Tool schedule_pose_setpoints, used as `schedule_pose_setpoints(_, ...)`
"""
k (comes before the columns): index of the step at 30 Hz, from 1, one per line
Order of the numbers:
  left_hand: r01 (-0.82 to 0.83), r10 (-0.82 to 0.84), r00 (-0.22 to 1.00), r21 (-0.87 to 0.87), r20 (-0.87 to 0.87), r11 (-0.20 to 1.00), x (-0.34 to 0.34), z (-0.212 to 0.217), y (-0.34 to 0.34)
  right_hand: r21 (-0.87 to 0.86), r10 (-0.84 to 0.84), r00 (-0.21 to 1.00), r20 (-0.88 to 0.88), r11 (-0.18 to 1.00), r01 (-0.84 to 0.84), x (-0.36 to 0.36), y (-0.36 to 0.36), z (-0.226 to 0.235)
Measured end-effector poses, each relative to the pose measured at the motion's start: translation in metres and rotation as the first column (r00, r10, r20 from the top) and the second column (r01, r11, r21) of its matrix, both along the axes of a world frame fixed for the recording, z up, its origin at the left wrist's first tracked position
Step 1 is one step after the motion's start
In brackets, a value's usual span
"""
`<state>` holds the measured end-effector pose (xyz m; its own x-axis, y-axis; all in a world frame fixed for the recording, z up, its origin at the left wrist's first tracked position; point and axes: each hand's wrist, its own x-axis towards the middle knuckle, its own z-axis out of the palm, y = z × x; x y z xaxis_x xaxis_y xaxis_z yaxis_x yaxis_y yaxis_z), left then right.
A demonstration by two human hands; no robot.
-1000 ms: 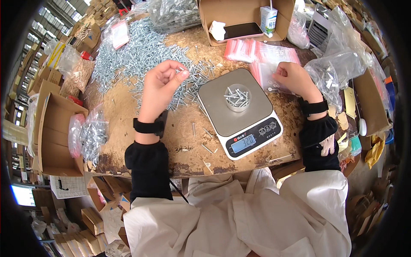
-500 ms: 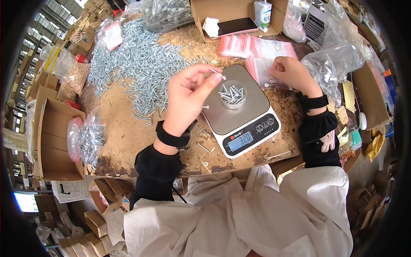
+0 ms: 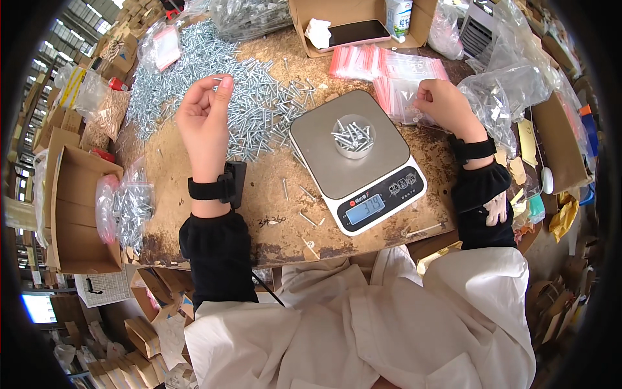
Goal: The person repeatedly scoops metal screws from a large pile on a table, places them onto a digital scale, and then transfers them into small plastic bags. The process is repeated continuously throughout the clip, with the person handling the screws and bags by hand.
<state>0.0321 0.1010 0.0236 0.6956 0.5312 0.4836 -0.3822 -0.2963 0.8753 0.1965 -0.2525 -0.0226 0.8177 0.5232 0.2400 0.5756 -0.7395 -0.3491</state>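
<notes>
Left hand: you're pressing thumb to forefinger by loose screws, contents unclear | Right hand: you're curling fingertips together over bags, grip contents unclear | Cup: standing on scale, its wall seemingly keeping weighed screws gathered.

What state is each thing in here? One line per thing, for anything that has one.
Scale: on, display lit
Round cup: uncovered, holding screws
Screw pile: loose, spread out
Flat clear-and-red bags: overlapping
Phone: screen dark
Drink carton: upright
Left-side cardboard box: open
Left hand: curled; anything held is unclear
Right hand: curled, by the bags
</notes>
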Motion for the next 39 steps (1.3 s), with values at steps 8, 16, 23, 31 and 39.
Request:
schedule_pose_setpoints(8, -0.087, 0.116, 0.985, 0.215, -0.124, 0.973, 0.0, -0.017, 0.028, 0.066, -0.015, 0.993, 0.116, 0.998, 0.008, -0.005, 0.005, 0.005)
schedule_pose_setpoints(16, -0.157, 0.145, 0.988, 0.289, 0.061, 0.945, 0.002, -0.006, 0.009, 0.341, -0.042, 0.967, 0.25, 0.939, -0.048, -0.041, 0.024, 0.047)
schedule_pose_setpoints(23, 0.496, -0.449, 0.867, 0.465, -0.216, 0.733, -0.024, 0.019, -0.068, 0.403, 0.271, 0.862, 0.429, 0.797, -0.451, -0.099, 0.049, 0.068)
schedule_pose_setpoints(31, 0.57, -0.496, 0.822, 0.421, -0.28, 0.706, -0.036, 0.018, -0.083, 0.378, 0.324, 0.805, 0.496, 0.755, -0.536, -0.109, 0.047, 0.071)
schedule_pose_setpoints(39, 0.61, -0.554, 0.792, 0.393, -0.258, 0.688, -0.042, 0.016, -0.087, 0.337, 0.326, 0.716, 0.617, 0.713, -0.615, -0.12, 0.054, 0.075)
